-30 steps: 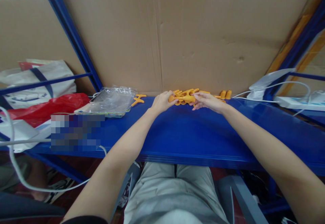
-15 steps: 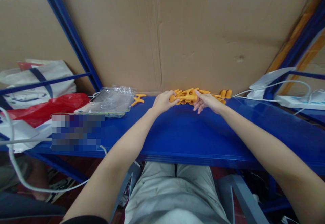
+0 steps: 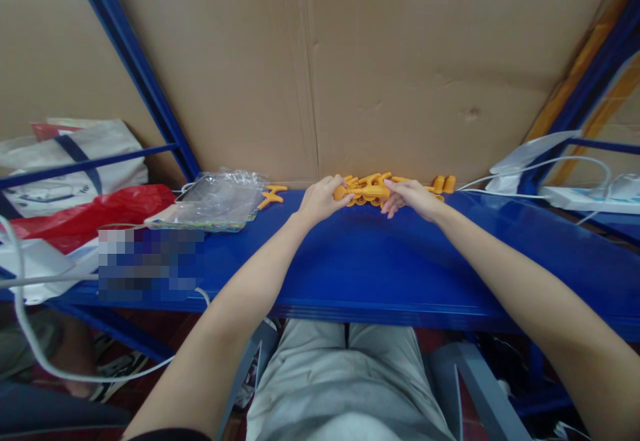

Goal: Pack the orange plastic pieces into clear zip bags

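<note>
On the blue shelf [image 3: 360, 261], far edge, our left hand [image 3: 317, 200] and right hand [image 3: 413, 198] pinch an orange plastic piece [image 3: 367, 191] from both ends; we should press straight, without twisting. Behind stands cardboard [image 3: 400, 74].

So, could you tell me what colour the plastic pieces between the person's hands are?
Orange-yellow: the plastic pieces show best in the head view, on the blue shelf.
</note>
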The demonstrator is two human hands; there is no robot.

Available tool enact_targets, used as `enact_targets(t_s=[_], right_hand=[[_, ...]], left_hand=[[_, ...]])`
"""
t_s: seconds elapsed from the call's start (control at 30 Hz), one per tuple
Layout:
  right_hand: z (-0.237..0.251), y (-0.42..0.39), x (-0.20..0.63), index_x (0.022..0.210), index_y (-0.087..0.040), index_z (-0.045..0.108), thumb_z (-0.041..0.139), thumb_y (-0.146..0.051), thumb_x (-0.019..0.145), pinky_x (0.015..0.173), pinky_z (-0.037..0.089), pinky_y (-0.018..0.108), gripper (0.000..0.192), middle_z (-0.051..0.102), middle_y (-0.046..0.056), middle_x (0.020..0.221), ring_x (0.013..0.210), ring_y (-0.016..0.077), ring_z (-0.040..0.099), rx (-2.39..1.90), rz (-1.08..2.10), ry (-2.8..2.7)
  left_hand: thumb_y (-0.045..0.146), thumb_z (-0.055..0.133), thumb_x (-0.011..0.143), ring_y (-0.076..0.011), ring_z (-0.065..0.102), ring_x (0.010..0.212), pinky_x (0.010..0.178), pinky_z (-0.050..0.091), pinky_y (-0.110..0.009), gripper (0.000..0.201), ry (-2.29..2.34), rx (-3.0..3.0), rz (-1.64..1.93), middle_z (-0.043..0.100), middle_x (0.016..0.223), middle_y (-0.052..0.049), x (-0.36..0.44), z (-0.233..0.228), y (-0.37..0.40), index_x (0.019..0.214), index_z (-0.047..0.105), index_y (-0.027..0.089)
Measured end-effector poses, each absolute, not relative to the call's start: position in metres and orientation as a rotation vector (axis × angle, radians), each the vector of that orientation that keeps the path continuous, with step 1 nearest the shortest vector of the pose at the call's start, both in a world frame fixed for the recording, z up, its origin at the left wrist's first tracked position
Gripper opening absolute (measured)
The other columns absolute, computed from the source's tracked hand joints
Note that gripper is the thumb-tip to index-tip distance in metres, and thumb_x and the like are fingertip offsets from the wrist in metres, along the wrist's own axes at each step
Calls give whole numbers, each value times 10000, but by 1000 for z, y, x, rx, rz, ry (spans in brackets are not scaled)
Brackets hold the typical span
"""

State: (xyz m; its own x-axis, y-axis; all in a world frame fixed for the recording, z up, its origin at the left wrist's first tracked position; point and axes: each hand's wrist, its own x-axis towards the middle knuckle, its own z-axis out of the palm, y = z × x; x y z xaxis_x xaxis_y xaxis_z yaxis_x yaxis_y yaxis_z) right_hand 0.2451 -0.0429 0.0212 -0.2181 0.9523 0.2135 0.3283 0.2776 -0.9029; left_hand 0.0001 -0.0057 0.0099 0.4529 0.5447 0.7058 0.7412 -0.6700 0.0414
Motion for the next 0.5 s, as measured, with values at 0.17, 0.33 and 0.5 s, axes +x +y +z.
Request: enact_targets(t_s=[0.17,0.33,0.5], right_hand=[[22,-42,249,756,-168,631,493,-691,891,425,486,230,558,737,112,695,484,153,653,-1210,998,-1723],[18,-38,254,1039,-209,595,852,-377,698,572,587,274,460,744,52,935,638,152,706,-1122,914,-1766],[17,-39,251,888,-190,583,872,-348,660,583,585,291,401,702,29,770,569,131,657,-1099,877,-1741]], left_hand=[[416,657,862,-214,676,900,745,489,-285,273,-1132,-2436,-1003,720,972,-75,2,10,-7,1035,657,204],[423,671,844,-216,684,876,714,487,-280,251,-1166,-2429,-997,735,942,-65,-2,7,-1,981,663,212],[402,679,837,-211,685,874,732,489,-281,233,-1135,-2454,-1032,740,944,-65,-3,7,-1,965,664,207]])
